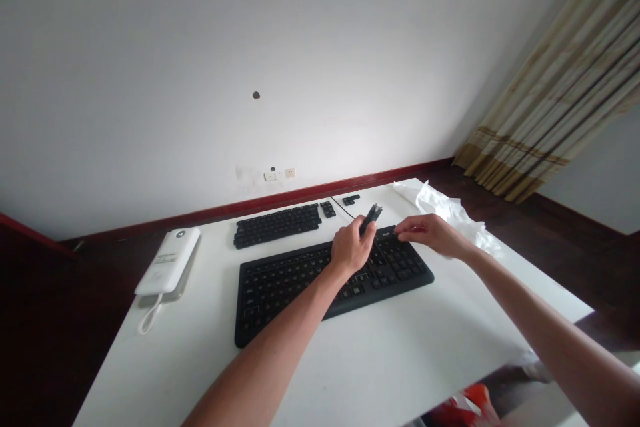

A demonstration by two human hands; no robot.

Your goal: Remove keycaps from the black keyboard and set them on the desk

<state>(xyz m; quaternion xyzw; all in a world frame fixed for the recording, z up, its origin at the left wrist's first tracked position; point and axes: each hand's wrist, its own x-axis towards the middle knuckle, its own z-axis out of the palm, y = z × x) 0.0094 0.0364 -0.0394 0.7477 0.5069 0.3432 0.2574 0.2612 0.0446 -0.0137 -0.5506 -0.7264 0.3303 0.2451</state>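
Black keyboard (pixel 280 283) beneath the fingers, long axis left to right, right end farther off; left hand (pixel 354 243) wrapped round a dark tool (pixel 371 216) above its right half; right hand (pixel 427 232) nearer the far right corner, fingertips bunched there, cannot tell whether gripping anything.

Open table (pixel 380 353) fronts the keyboard (pixel 287 273), the left forearm (pixel 275 350) crossing both.

Black keyboard (pixel 295 280), keycaps (pixel 277 225) and tool (pixel 370 216); white table (pixel 390 347); dark-red baseboard (pixel 425 168); cream curtain (pixel 555 80) with gold bands
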